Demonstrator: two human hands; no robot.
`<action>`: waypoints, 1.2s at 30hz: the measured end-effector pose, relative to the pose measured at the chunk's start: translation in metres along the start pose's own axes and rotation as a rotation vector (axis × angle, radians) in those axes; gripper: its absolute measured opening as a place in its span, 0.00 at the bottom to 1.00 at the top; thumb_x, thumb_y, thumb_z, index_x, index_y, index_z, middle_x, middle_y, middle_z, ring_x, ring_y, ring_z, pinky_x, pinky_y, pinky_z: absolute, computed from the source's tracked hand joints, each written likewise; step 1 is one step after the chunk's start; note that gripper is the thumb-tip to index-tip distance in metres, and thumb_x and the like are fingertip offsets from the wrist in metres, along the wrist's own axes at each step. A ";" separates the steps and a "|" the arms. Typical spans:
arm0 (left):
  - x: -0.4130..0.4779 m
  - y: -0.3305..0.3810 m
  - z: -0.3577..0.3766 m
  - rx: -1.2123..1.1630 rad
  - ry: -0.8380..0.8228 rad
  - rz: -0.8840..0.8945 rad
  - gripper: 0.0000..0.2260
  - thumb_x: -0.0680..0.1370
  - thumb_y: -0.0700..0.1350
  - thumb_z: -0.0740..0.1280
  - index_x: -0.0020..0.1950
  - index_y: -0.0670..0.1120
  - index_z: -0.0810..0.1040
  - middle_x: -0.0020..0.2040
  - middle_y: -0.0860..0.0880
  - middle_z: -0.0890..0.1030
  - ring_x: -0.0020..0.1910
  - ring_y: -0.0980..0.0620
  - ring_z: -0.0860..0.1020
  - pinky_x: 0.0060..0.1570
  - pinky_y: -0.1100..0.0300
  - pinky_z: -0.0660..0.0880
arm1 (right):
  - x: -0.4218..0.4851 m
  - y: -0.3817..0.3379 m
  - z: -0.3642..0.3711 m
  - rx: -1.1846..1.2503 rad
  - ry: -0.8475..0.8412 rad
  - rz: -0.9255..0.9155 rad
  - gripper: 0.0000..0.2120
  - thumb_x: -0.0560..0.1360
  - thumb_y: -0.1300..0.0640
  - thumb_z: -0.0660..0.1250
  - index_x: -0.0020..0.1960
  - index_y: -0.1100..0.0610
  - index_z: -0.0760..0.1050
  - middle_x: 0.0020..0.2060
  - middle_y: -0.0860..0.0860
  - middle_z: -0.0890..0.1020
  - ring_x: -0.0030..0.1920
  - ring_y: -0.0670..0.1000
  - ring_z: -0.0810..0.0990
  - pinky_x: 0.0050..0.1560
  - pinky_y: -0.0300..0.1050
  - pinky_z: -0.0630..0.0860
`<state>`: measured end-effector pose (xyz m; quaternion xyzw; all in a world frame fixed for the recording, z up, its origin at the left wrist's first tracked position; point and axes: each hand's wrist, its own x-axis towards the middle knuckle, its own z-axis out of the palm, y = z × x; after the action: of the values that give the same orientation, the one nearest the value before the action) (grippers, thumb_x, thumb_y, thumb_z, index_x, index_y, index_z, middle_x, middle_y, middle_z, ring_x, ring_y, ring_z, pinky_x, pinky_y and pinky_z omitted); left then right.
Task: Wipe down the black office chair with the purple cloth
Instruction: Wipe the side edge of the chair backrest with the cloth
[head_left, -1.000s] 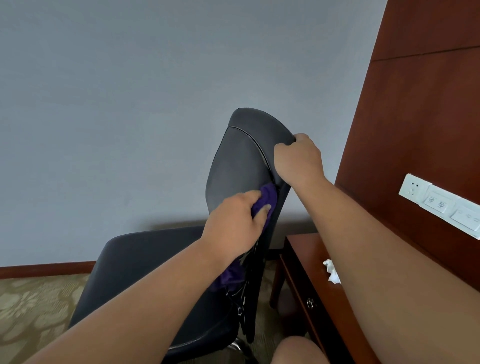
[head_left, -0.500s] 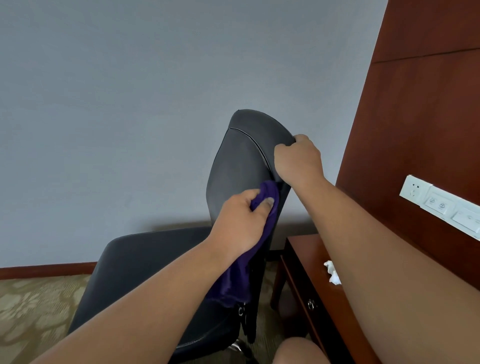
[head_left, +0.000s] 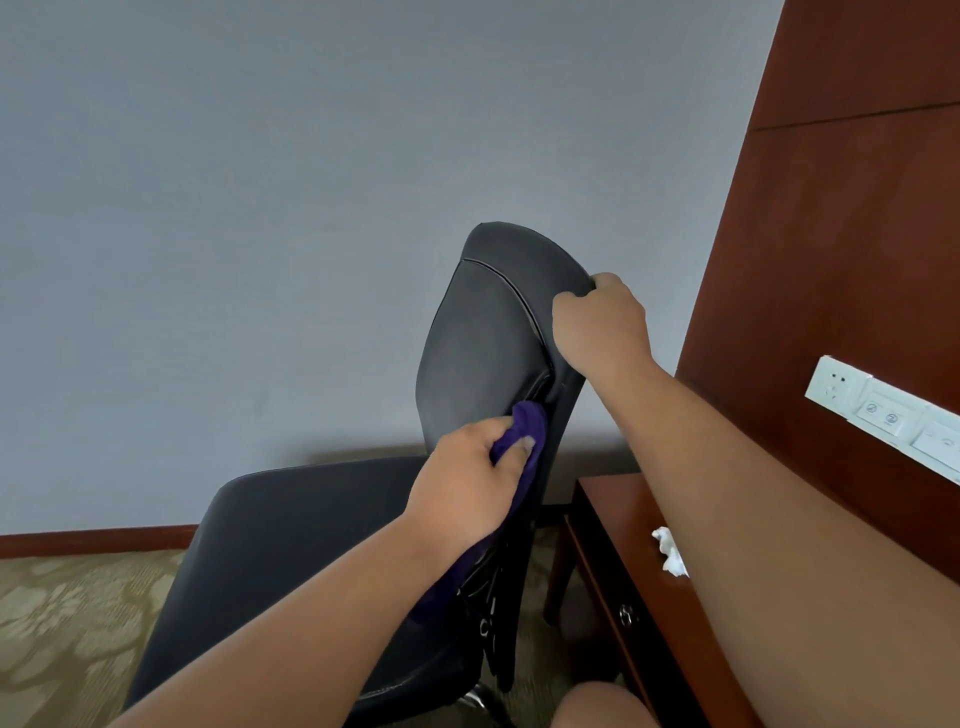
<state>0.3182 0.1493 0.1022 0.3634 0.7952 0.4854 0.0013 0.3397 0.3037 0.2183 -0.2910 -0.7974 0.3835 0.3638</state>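
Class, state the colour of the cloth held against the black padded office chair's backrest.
Purple cloth; the head view shows it best.

A black office chair stands upright, a bunched purple cloth pressed against its backrest's lower edge.

We face a plain grey-blue wall, evenly lit, with a soft shadow low along its foot. A reddish-brown baseboard runs where it meets the carpet, which is olive-tan with a pale leafy pattern. On the right stands a tall panel of dark red wood, crossed by one thin seam high up. A white strip of sockets and switches is fixed to it. Below sits a desk of the same wood, with a small metal drawer knob and a crumpled white tissue lying on its top.
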 end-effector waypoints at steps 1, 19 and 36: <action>0.003 0.004 0.001 -0.044 0.008 -0.010 0.13 0.83 0.54 0.63 0.44 0.48 0.78 0.33 0.47 0.80 0.31 0.51 0.77 0.40 0.50 0.78 | 0.000 0.000 0.000 0.004 0.000 -0.001 0.16 0.77 0.59 0.58 0.64 0.59 0.71 0.47 0.50 0.75 0.38 0.44 0.71 0.31 0.41 0.65; 0.008 0.032 0.007 -0.075 0.138 0.107 0.15 0.83 0.49 0.64 0.38 0.46 0.73 0.29 0.47 0.74 0.29 0.52 0.71 0.34 0.52 0.71 | 0.005 0.002 0.003 -0.004 0.016 -0.015 0.18 0.76 0.58 0.58 0.66 0.59 0.71 0.52 0.51 0.75 0.44 0.51 0.74 0.39 0.43 0.69; 0.011 0.032 -0.002 0.410 0.219 0.313 0.08 0.81 0.51 0.64 0.52 0.50 0.80 0.42 0.52 0.78 0.39 0.48 0.76 0.35 0.56 0.71 | 0.005 0.001 0.003 0.003 0.011 0.003 0.21 0.77 0.58 0.58 0.69 0.59 0.70 0.55 0.53 0.76 0.48 0.54 0.74 0.42 0.44 0.69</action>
<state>0.3281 0.1631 0.1318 0.4199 0.8065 0.3448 -0.2330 0.3347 0.3075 0.2179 -0.2936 -0.7944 0.3839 0.3679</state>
